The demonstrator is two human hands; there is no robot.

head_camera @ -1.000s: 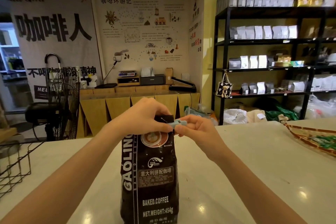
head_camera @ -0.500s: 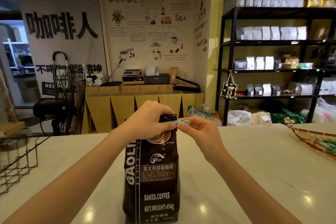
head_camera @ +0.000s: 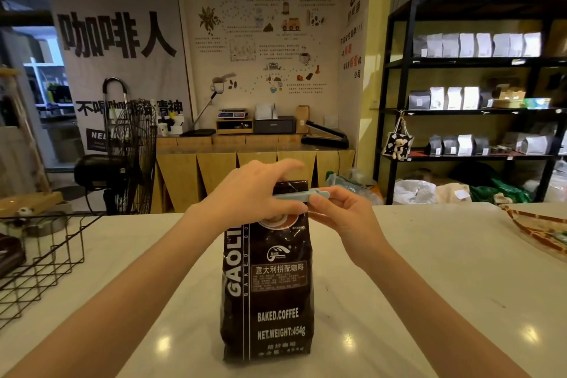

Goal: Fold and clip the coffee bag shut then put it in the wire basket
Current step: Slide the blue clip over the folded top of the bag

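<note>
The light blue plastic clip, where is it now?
In the head view, the light blue plastic clip lies across the top of the upright black coffee bag, centre frame, between the left hand and the right hand.

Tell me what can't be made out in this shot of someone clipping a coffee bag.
- Head view: the clip is partly covered by both hands, so whether it is fully shut is unclear.
- The coffee bag top fold hides under the left hand.
- The right hand hides the clip's end.
- The wire basket is cut off by the left edge.
- Small print on the bag is too small to read.
</note>
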